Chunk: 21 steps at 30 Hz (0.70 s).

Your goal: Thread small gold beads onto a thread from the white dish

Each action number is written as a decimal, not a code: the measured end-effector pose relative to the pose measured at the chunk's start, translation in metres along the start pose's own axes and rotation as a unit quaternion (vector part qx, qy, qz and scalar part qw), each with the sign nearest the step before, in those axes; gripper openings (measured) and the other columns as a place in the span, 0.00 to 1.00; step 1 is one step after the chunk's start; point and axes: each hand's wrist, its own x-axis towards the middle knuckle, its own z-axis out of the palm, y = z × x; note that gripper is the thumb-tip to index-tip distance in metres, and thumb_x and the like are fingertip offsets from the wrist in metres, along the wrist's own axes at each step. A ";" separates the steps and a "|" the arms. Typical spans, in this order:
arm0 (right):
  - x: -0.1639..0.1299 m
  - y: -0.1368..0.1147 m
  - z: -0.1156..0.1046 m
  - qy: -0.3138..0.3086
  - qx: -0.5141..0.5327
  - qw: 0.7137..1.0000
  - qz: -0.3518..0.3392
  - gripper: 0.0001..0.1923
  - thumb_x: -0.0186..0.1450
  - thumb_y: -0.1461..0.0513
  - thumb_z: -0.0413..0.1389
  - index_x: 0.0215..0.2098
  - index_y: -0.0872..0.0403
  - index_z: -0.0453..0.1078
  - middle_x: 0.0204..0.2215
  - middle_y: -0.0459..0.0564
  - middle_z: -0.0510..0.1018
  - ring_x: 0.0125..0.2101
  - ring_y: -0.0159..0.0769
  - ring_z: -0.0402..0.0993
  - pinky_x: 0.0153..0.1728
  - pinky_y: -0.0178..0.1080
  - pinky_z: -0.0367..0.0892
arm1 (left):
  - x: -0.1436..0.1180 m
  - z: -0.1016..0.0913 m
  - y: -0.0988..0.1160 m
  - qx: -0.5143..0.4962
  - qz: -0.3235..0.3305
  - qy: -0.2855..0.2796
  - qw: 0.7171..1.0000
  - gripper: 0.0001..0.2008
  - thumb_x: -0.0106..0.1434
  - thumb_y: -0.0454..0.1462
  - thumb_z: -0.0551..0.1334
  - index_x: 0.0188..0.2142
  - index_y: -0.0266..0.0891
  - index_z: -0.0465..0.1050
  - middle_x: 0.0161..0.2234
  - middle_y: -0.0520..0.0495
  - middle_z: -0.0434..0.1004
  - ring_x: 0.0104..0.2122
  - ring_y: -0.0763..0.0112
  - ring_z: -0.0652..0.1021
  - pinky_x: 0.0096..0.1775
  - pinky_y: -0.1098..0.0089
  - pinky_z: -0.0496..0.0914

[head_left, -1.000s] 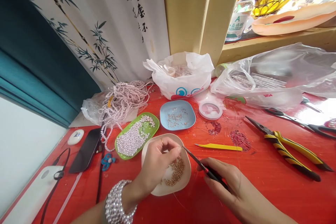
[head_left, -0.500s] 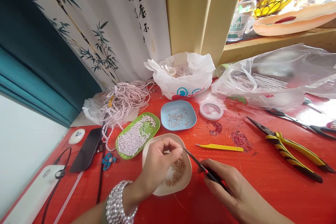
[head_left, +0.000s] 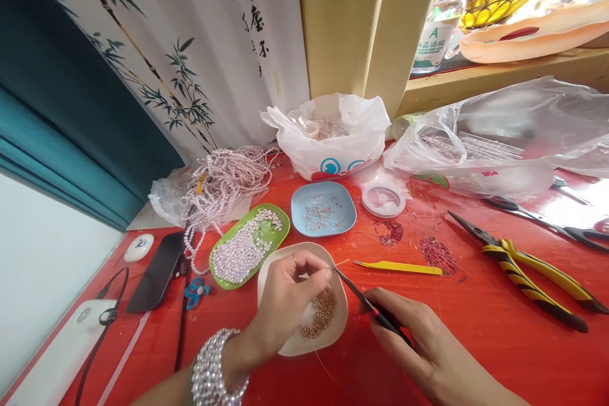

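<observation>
Fine work seemed unfinished at the black tweezers (head_left: 356,292).
The right hand (head_left: 421,333) gripped them; beside their tip, the left hand (head_left: 288,288) pinched something too small to tell. At six o'clock from there, gold beads (head_left: 322,316) lay loose in the cream dish (head_left: 340,318); toward nine, unstrung pearls (head_left: 236,259).

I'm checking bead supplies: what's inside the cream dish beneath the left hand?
Small gold beads lie in the right part of the cream dish. The left hand covers much of its left and middle, so anything there can't be seen.
</observation>
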 end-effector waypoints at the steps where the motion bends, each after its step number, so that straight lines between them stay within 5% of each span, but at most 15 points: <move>1: 0.000 0.001 0.000 -0.003 0.002 1.000 -0.001 0.10 0.61 0.62 0.44 0.28 0.55 0.65 0.20 0.45 0.70 0.21 0.32 0.65 0.21 0.30 0.61 | 0.000 0.000 0.000 -0.001 0.000 0.001 1.000 0.04 0.52 0.32 0.60 0.22 0.36 0.68 0.21 0.53 0.69 0.22 0.77 0.68 0.28 0.76 0.64; 21: 0.002 0.006 0.003 -0.028 -0.058 0.997 -0.033 0.10 0.60 0.65 0.40 0.31 0.55 0.62 0.20 0.46 0.68 0.18 0.32 0.61 0.20 0.33 0.58 | -0.001 0.001 0.002 -0.009 -0.009 0.000 1.000 0.04 0.51 0.32 0.60 0.21 0.35 0.69 0.19 0.53 0.69 0.21 0.78 0.69 0.26 0.77 0.64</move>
